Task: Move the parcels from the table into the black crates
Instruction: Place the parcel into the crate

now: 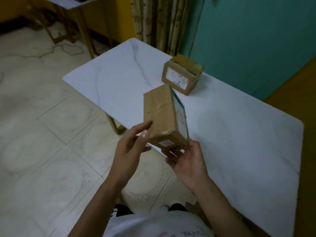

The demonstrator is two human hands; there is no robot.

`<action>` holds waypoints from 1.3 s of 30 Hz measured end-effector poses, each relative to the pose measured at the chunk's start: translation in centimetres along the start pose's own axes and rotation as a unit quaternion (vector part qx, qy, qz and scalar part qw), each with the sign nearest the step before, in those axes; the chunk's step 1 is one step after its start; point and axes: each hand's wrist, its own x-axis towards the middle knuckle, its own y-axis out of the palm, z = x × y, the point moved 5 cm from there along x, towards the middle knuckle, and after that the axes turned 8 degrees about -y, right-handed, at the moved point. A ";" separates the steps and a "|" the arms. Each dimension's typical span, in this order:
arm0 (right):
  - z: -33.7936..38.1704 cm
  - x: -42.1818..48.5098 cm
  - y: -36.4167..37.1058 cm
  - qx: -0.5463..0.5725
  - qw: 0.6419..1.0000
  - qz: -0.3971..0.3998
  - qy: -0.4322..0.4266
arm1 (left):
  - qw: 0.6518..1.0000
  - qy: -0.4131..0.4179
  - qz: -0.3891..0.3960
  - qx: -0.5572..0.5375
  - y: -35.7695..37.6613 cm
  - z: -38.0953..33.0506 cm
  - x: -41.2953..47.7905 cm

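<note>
I hold a brown taped cardboard parcel tilted in the air over the near-left edge of the white marble-patterned table. My left hand holds its left side with thumb and fingertips. My right hand grips its lower end from beneath, fingers curled round the corner. A second, squarer cardboard parcel with a white label stands on the table near the teal wall. No black crate is in view.
Pale tiled floor spreads to the left. A second table with wooden legs stands at the far left. A patterned curtain and teal wall close the far side.
</note>
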 end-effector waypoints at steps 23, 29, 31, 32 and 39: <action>-26.6 18.4 41.2 -0.351 0.921 0.153 0.063 | 0.940 -0.195 -0.270 -0.065 -49.4 1.5 9.7; -30.6 25.0 47.9 -0.379 0.908 0.176 -0.013 | 0.939 -0.211 -0.264 -0.062 -56.4 1.5 15.6; -31.8 28.4 50.6 -0.378 0.905 0.191 -0.028 | 0.941 -0.207 -0.261 -0.060 -59.6 1.1 18.9; -32.3 30.2 52.1 -0.378 0.903 0.200 -0.034 | 0.943 -0.201 -0.260 -0.059 -61.3 0.8 20.7; -33.1 43.1 65.5 -0.337 0.908 0.248 -0.032 | 0.942 -0.174 -0.280 -0.062 -72.2 -3.3 33.3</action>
